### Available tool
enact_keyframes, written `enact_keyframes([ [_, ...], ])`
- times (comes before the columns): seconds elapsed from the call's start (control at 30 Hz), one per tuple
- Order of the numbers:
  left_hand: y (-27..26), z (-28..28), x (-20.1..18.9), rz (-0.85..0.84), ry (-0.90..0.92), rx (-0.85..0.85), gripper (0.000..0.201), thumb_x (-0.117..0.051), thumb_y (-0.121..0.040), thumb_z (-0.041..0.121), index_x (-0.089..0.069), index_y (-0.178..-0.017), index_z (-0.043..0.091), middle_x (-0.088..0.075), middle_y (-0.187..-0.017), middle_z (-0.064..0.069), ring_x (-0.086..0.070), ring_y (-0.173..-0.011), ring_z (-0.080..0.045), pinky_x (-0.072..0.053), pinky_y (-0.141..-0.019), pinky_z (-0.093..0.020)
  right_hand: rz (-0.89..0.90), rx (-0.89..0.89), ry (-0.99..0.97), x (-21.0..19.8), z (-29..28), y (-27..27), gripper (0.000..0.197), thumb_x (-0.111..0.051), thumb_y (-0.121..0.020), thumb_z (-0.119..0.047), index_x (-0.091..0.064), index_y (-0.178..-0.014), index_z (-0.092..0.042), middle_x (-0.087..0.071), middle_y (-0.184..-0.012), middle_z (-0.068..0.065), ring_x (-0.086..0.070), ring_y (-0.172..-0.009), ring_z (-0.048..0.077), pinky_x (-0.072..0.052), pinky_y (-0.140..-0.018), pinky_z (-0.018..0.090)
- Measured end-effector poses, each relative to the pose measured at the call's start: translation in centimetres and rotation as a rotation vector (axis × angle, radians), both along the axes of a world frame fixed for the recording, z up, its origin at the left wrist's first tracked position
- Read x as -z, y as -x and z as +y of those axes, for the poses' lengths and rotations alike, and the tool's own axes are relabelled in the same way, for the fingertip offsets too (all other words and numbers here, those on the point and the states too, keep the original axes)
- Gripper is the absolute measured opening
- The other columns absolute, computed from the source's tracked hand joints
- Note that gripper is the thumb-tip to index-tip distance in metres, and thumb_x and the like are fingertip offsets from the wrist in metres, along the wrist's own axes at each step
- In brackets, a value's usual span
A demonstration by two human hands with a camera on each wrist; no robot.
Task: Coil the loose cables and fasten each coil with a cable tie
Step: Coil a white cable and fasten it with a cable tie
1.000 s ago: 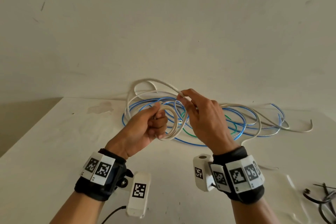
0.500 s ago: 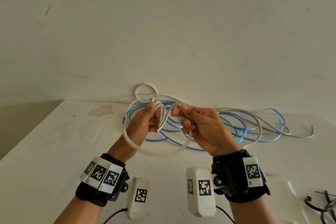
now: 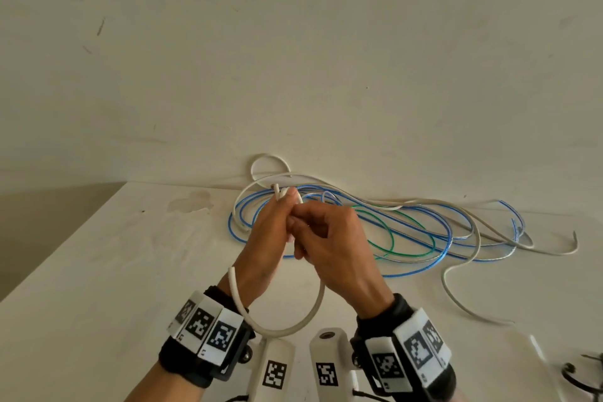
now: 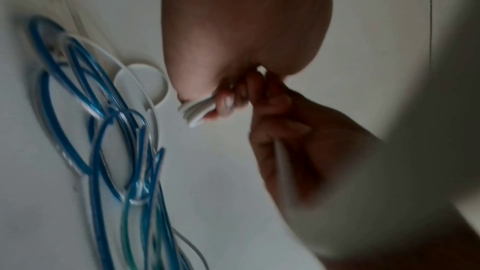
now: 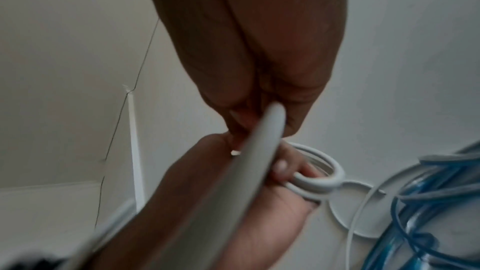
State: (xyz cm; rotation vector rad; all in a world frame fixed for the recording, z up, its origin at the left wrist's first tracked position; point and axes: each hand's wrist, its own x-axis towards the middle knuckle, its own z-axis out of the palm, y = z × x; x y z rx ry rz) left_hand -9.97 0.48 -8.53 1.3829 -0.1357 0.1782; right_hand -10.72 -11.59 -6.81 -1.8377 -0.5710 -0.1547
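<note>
My left hand (image 3: 277,222) grips a small coil of white cable (image 5: 319,176) above the table; its loops stick out past the fingers (image 4: 228,102). My right hand (image 3: 313,232), pressed against the left, pinches the same white cable (image 3: 293,320). From there it hangs in a loop below both wrists, and its free end (image 3: 232,271) rises by my left wrist. Behind the hands lies a loose tangle of blue cables (image 3: 424,238), one green cable (image 3: 391,238) and white cable (image 3: 473,297) on the white table (image 3: 98,271).
The wall stands right behind the cable pile. Black cables (image 3: 584,375) lie at the table's front right corner. The table's left edge runs diagonally past a darker floor area (image 3: 39,215). A faint stain (image 3: 192,202) marks the tabletop to the left of the pile.
Both hands came together and moved a little away from me. The wide white loop shrank; the cable now hangs below my wrists with its end by my left wrist.
</note>
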Motion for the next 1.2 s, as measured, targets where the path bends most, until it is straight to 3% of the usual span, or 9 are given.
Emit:
enact_keyframes([
  [0.13,0.4,0.2,-0.7,0.140,0.291,-0.033,0.056,-0.034,-0.107,0.040,-0.049,-0.057,0.023,-0.039,-0.058,-0.003,-0.040,-0.052,-0.018,-0.028,-0.043,-0.026,0.126,-0.155,-0.054,-0.2,-0.1,0.2,0.021,-0.068,-0.097,-0.017,-0.073,-0.117,-0.022,-0.068,-0.064,0.004,-0.049,-0.045,0.017,-0.042,-0.049,0.027],
  [0.23,0.5,0.8,-1.3,0.086,0.450,0.016,0.059,-0.026,-0.110,0.039,-0.058,-0.067,0.015,-0.052,-0.065,-0.005,-0.053,-0.061,-0.020,-0.045,-0.051,-0.027,0.179,-0.159,-0.074,-1.4,-1.4,-0.2,0.026,-0.070,-0.095,-0.025,-0.070,-0.121,-0.028,-0.069,-0.064,0.006,-0.040,-0.046,0.019,-0.036,-0.045,0.026],
  [0.33,0.2,1.5,-2.0,0.055,0.649,-0.012,0.048,-0.030,-0.110,0.035,-0.052,-0.074,0.012,-0.053,-0.061,0.000,-0.065,-0.065,-0.020,-0.054,-0.076,-0.032,0.103,-0.108,0.008,-1.7,-3.2,-0.9,0.021,-0.070,-0.096,-0.021,-0.072,-0.117,-0.023,-0.069,-0.062,0.002,-0.033,-0.046,0.011,-0.033,-0.047,0.018],
  [0.43,0.1,2.3,-2.6,0.045,0.759,0.024,0.041,-0.034,-0.108,0.038,-0.046,-0.074,0.018,-0.036,-0.053,0.008,-0.046,-0.047,-0.012,-0.047,-0.067,-0.028,0.006,-0.048,0.133,-1.6,-4.1,-1.3,0.009,-0.073,-0.093,-0.024,-0.079,-0.095,-0.018,-0.066,-0.063,-0.006,-0.043,-0.050,0.003,-0.035,-0.055,0.012],
  [0.57,0.2,2.6,-2.6,0.060,0.711,0.069,0.046,-0.034,-0.109,0.042,-0.046,-0.070,0.020,-0.025,-0.053,0.008,-0.026,-0.043,-0.009,-0.040,-0.050,-0.024,-0.343,0.207,0.508,-1.1,-4.1,-1.0,0.028,-0.062,-0.084,-0.062,-0.074,-0.091,-0.038,-0.049,-0.088,-0.014,-0.049,-0.087,0.008,-0.035,-0.085,0.031],
  [0.77,0.0,3.5,-2.8,0.081,0.693,0.110,0.044,-0.036,-0.108,0.041,-0.044,-0.069,0.021,-0.023,-0.051,0.009,-0.023,-0.041,-0.008,-0.035,-0.047,-0.023,-0.558,0.487,0.608,-1.5,-3.3,-0.6,0.044,-0.052,-0.078,-0.076,-0.072,-0.086,-0.038,-0.039,-0.094,-0.007,-0.039,-0.093,0.018,-0.020,-0.085,0.035],
  [0.97,0.2,3.4,-2.9,0.088,0.644,0.143,0.043,-0.036,-0.107,0.039,-0.044,-0.069,0.021,-0.023,-0.050,0.009,-0.023,-0.039,-0.008,-0.036,-0.046,-0.023,-0.495,0.526,0.595,-0.9,-3.2,-0.9,0.052,-0.053,-0.073,-0.081,-0.070,-0.082,-0.033,-0.049,-0.073,-0.012,-0.047,-0.071,0.015,-0.020,-0.072,0.032],
  [1.1,0.5,3.4,-3.2,0.086,0.531,0.182,0.040,-0.036,-0.106,0.041,-0.040,-0.070,0.021,-0.022,-0.049,0.009,-0.021,-0.039,-0.007,-0.033,-0.047,-0.024,-0.261,0.329,0.276,-0.9,-3.0,-1.1,0.048,-0.068,-0.074,-0.071,-0.076,-0.094,-0.028,-0.068,-0.082,-0.014,-0.065,-0.076,0.005,-0.051,-0.074,0.033],
  [1.2,0.8,2.4,-2.9,0.134,0.474,0.252,0.041,-0.034,-0.106,0.041,-0.040,-0.070,0.020,-0.022,-0.047,0.010,-0.021,-0.037,-0.006,-0.030,-0.045,-0.023,-0.099,0.245,0.065,-1.4,-3.0,-1.2,0.023,-0.079,-0.082,-0.043,-0.077,-0.096,-0.024,-0.076,-0.085,-0.014,-0.073,-0.080,0.003,-0.060,-0.078,0.034],
])
